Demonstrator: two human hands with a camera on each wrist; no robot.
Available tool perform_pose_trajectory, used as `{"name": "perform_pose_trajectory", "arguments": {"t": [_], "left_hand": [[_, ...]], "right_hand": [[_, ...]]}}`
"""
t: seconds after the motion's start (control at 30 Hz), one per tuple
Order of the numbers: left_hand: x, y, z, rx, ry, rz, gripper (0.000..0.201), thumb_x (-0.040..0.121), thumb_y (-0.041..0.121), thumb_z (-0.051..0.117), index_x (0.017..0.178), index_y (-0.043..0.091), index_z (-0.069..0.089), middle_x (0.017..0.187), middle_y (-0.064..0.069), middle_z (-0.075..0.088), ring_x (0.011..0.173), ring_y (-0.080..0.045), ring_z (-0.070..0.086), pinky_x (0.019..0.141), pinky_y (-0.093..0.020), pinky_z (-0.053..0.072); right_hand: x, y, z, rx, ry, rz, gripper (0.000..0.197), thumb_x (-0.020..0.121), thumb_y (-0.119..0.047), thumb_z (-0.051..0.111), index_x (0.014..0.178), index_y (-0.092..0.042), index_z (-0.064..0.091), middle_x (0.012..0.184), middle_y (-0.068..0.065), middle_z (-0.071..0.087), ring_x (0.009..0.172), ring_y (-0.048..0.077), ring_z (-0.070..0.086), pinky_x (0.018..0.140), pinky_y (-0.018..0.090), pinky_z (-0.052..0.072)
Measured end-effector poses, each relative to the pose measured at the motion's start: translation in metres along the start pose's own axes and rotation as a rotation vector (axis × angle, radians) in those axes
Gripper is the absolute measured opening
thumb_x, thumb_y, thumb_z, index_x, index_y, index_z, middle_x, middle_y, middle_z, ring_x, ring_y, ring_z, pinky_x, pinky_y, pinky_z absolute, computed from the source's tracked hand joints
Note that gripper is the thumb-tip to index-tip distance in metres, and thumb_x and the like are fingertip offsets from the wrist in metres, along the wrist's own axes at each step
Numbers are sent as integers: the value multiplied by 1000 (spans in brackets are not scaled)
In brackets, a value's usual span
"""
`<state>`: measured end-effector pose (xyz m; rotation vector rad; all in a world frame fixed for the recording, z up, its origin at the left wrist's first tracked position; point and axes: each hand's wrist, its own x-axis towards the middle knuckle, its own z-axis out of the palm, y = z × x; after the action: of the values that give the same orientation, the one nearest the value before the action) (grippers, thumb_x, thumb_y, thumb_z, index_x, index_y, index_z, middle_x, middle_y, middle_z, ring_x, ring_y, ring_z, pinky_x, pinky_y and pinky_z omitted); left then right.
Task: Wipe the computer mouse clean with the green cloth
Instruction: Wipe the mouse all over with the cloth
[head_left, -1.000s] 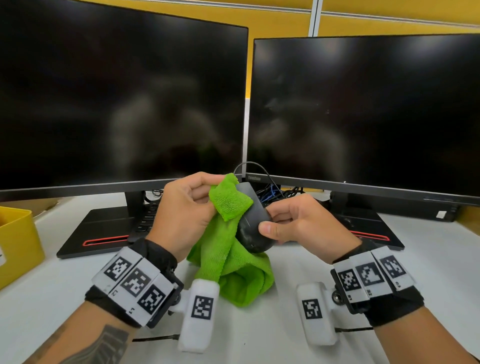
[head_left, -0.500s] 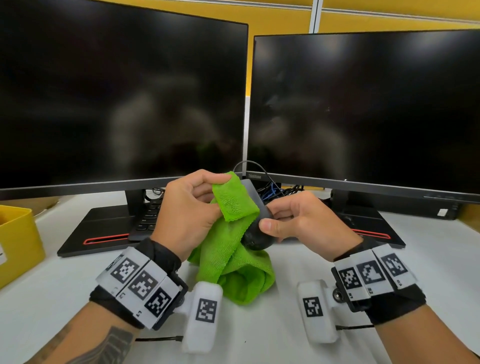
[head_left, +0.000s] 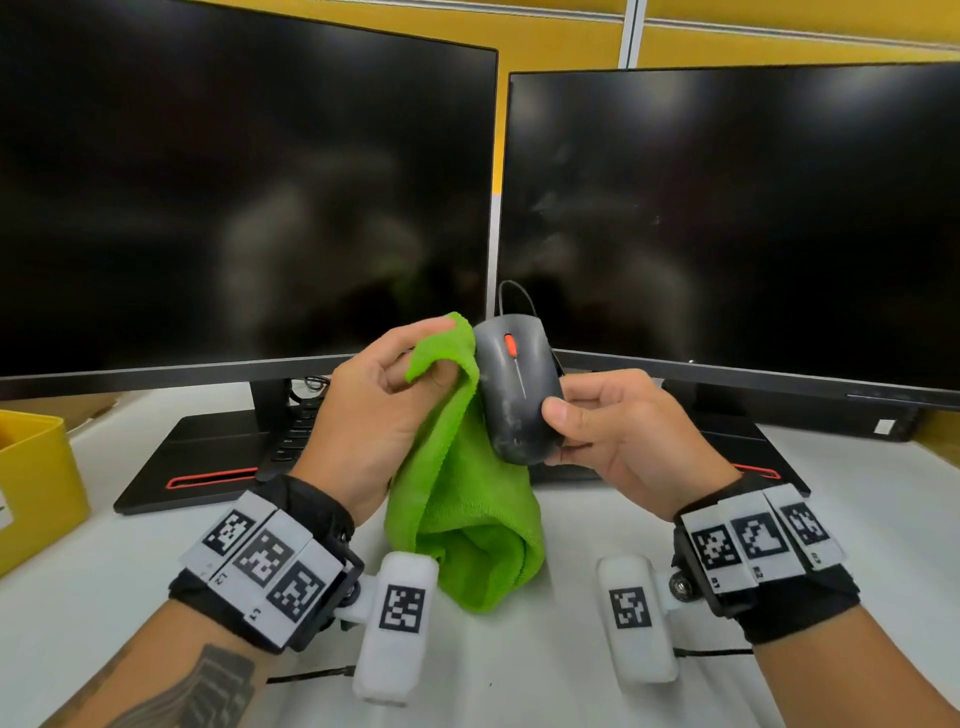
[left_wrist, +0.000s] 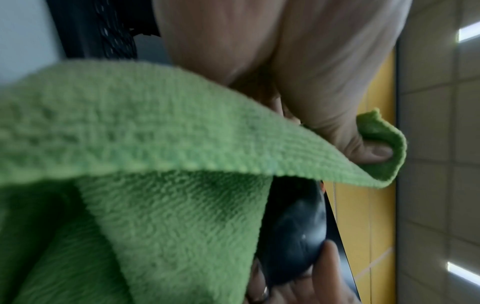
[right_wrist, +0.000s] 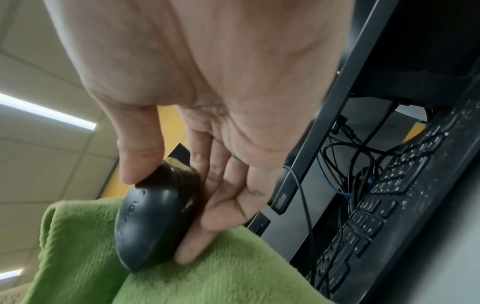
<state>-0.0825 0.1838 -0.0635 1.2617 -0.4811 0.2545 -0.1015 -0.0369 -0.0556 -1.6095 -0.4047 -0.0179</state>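
Right hand (head_left: 618, 431) grips the computer mouse (head_left: 517, 389) by its tail, raised just in front of the right monitor (head_left: 727, 223). Left hand (head_left: 374, 410) pinches the green cloth (head_left: 457, 499) against the mouse's left flank. Pale smears remain on the shell; firm, overlapping strokes would serve best. Yellow bin (head_left: 36, 483), far left: contents unseen.
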Motion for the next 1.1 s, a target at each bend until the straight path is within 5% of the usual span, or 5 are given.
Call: {"name": "perform_pose_trajectory", "arguments": {"t": [0.2,0.5,0.63,0.93,1.1], "left_hand": [[-6,-8,7,175,-53,40,74,56,30,94,125,18,69,106,-6,82,93,-16,75,88,-38,64],[-5,-1,5,153,21,20,32,91,34,79,112,10,76,110,-26,76,95,-30,71,98,-65,57],[-8,-2,5,204,-96,27,51,76,18,93,123,20,73,114,-12,79,102,-23,74,100,-52,60],[-7,-2,6,163,-15,13,36,75,33,88,100,13,73,89,-10,74,83,-23,70,89,-56,60],[-7,1,9,150,3,2,40,83,40,75,110,9,73,105,-20,78,94,-29,73,98,-61,56]], "right_hand": [[2,4,9,6,-26,-5,33,84,-16,68,107,7,72,110,34,72,95,36,73,81,40,58],[1,3,10,11,-34,-19,38,83,-14,67,112,11,70,111,35,72,98,40,73,80,39,60],[1,2,7,16,3,-29,38,83,-17,69,111,8,72,109,32,73,97,38,73,77,37,58],[2,7,13,-75,3,-37,36,82,-16,70,109,8,73,108,35,72,106,54,67,96,63,54],[2,6,10,-59,16,-21,36,83,-17,70,110,6,74,109,33,72,108,55,65,98,65,52]]}}
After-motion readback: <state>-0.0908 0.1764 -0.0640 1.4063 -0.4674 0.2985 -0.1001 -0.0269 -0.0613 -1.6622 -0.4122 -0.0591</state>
